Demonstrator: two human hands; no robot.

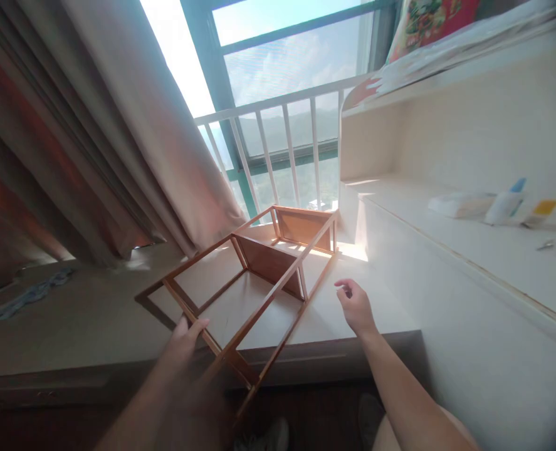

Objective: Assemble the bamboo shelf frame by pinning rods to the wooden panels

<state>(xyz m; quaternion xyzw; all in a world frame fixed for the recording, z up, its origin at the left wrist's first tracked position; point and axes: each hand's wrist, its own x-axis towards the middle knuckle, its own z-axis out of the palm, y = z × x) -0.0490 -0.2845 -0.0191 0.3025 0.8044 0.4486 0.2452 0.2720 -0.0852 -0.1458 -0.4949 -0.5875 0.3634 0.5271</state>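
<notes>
In the head view the wooden shelf frame [268, 269] lies on the window ledge [94, 313], looking stiff and fairly light, best taken by its outer rails: the left hand [186, 335] grips one, the right hand [355, 307] hovers half-curled, empty.

The rack [268, 269] in the left hand [186, 332] is plain orange-brown wood, no pattern. Under the grip, the sill [94, 313] is pale beige with a dark brown front edge. Up and left of the grip there's a beige curtain [165, 125]. Past the grip is a teal window frame [207, 56] and a white railing [278, 131]. Right of the grip is a cream shelf [447, 125] and a white bottle [506, 203] with a blue cap. Far left there's a blue-grey cloth [28, 294].
</notes>
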